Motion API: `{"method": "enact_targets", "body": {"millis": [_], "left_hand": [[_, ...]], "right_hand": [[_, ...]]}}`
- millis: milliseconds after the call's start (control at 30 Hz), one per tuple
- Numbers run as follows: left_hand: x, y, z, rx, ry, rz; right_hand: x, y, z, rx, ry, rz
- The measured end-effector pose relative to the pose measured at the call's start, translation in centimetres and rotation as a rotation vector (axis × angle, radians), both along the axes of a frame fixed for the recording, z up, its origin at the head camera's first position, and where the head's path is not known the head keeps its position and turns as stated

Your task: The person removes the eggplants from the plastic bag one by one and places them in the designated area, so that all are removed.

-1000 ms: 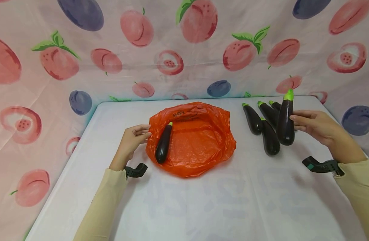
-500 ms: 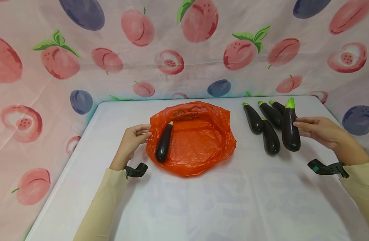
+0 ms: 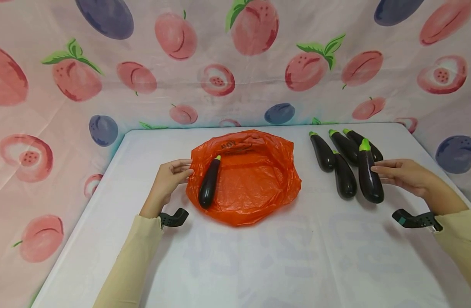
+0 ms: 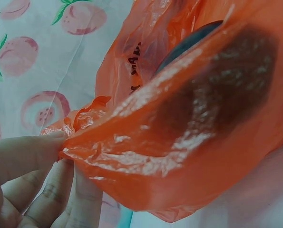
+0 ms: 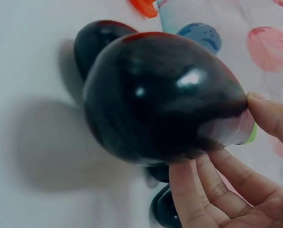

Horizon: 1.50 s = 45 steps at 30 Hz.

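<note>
My left hand [image 3: 169, 177] pinches the left edge of an orange plastic bag [image 3: 254, 179] between thumb and fingers. The bag lies with its mouth spread wide. Inside it, along the left side, rests one dark eggplant [image 3: 209, 183] with a green tip; in the left wrist view its dark shape shows through the plastic. On the right, my right hand [image 3: 406, 177] holds another eggplant [image 3: 370, 177] by its side, thumb and fingertips around it, green end tilted away. In the right wrist view this eggplant [image 5: 155, 99] hangs over the table with its shadow beside it.
Several more eggplants lie grouped at the back right, among them a near one [image 3: 345, 176] and a left one [image 3: 322, 152]. The white table [image 3: 258, 265] backs onto a fruit-printed cloth [image 3: 258, 77].
My right hand has lowered the eggplant toward the table, just right of the other eggplants, uncovering more of the one behind. The left hand and the bag stay as they were.
</note>
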<state>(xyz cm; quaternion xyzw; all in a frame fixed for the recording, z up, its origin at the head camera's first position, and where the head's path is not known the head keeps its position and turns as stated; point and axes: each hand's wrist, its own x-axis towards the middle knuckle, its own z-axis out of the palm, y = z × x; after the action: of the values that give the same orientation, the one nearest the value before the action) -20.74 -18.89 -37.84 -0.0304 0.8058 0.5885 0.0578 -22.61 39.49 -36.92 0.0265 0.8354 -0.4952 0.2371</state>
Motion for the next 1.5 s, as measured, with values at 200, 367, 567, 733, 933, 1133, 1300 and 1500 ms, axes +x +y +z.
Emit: {"method": "enact_targets", "body": {"millis": [200,367,567,733,933,1133,1300,1500], "left_hand": [[0.0,0.0,-0.1,-0.001,0.001,0.000],[-0.1,-0.1,-0.1,0.000,-0.002,0.003],[-0.1,-0.1,-0.1,-0.004,-0.005,0.003],[-0.2,-0.1,-0.1,-0.011,-0.006,0.002],[-0.3,-0.1,-0.2,-0.011,-0.006,0.001],[-0.3,-0.1,-0.2,-0.009,-0.006,0.000],[-0.3,0.0,-0.2,-0.007,-0.008,0.000],[-0.3,0.0,-0.2,-0.004,-0.007,0.000]], "right_hand": [[0.2,0.1,-0.6,0.107,-0.021,0.059],[0.3,0.2,-1.1,0.134,-0.032,0.086],[0.5,0.5,-1.3,0.082,-0.076,0.096],[0.5,0.5,-1.5,0.115,-0.110,0.116],[0.5,0.4,-1.6,0.144,-0.137,0.134],[0.6,0.6,-1.8,0.122,-0.172,0.138],[0.7,0.7,-1.9,0.150,-0.169,0.148],[0.7,0.7,-1.9,0.175,-0.172,0.139]]}}
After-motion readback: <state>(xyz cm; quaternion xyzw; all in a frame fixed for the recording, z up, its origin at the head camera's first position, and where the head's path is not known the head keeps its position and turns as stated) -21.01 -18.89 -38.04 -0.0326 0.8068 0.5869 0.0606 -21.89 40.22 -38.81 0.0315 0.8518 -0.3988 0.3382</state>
